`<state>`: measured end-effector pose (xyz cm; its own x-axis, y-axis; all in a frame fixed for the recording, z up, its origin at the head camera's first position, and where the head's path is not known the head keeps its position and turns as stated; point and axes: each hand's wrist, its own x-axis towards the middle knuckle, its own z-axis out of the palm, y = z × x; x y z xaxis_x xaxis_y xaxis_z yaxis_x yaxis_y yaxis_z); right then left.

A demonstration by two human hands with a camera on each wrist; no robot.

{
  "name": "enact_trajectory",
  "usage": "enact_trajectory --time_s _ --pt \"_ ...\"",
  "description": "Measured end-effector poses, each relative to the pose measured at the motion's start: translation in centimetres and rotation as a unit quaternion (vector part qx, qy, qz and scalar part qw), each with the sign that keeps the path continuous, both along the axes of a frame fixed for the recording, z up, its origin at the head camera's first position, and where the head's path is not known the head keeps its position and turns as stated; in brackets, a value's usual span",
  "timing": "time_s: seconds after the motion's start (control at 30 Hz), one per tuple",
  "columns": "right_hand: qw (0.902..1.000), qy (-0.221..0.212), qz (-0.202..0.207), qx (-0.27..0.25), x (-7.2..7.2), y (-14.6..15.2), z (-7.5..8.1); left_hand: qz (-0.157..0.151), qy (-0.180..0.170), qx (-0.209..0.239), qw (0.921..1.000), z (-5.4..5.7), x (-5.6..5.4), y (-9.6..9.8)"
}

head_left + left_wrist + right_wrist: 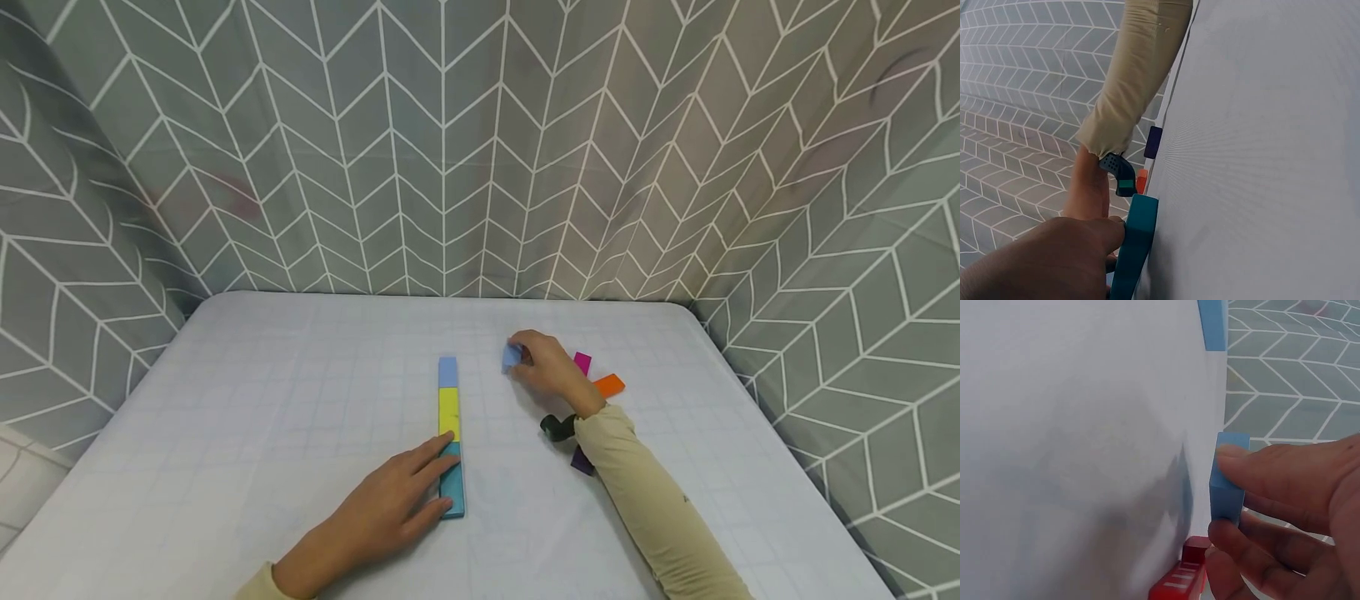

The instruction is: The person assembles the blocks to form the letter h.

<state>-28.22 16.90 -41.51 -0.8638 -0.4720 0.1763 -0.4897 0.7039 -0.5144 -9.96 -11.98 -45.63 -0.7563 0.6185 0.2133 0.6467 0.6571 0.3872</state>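
Note:
My left hand lies with extended fingers over a long teal block, the fingertips and thumb touching it. Beyond the teal block, end to end in one straight row, come a yellow block and a light blue block. To the right of the row's far end, my right hand pinches a second light blue block between thumb and fingers. In the right wrist view this block is held above the white tabletop, over a shadow.
By the right forearm lie a magenta block, an orange block, a dark curved piece and a dark purple block. A red piece with white marks shows below the right hand. Patterned grey cloth hangs behind the white table.

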Motion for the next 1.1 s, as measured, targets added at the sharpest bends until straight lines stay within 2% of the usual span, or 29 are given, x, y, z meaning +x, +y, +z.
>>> enact_trajectory --time_s 0.37,0.67,0.87,1.1 --pt "0.9992 0.030 0.025 -0.007 -0.2 -0.6 1.0 0.002 -0.014 -0.005 0.9999 0.1 0.0 -0.1" --pt "0.9991 0.028 0.030 -0.008 -0.5 -1.3 1.8 0.003 -0.025 -0.002 0.9997 0.1 0.0 -0.1" --pt "0.9996 0.019 0.021 0.003 -0.5 -2.0 2.5 0.001 -0.020 -0.001 0.9998 0.1 0.0 -0.1" --pt "0.9995 0.013 0.030 -0.002 -0.7 -3.0 3.2 0.000 -0.004 0.005 1.0000 0.0 0.1 -0.1"
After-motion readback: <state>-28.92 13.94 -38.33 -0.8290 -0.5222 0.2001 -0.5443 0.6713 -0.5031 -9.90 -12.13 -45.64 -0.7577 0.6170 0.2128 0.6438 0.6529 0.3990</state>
